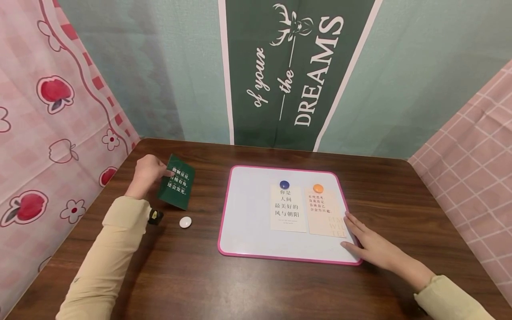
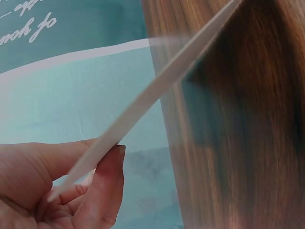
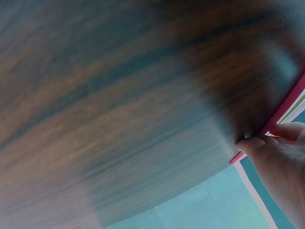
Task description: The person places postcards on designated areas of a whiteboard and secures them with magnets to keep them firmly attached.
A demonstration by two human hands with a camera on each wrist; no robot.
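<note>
My left hand [image 1: 146, 175] pinches a green card [image 1: 182, 189] with white writing by its left side, tilted above the table's left part. The left wrist view shows the card almost edge-on, as a pale strip [image 2: 143, 105] between thumb and fingers. A whiteboard [image 1: 248, 213] with a pink rim lies on the table. My right hand [image 1: 372, 246] rests at its right edge, fingers extended over the rim. On the board, a cream card [image 1: 287, 222] has a blue round magnet [image 1: 284, 185] at its top; a peach card [image 1: 320, 224] has an orange magnet [image 1: 318, 188].
A white round magnet [image 1: 186, 222] lies on the brown wooden table [image 1: 256, 289], left of the whiteboard. By the left cuff sits a small black object [image 1: 155, 216]. Curtains hang behind and on both sides, the back one [image 1: 180, 66] bearing a green lettered band.
</note>
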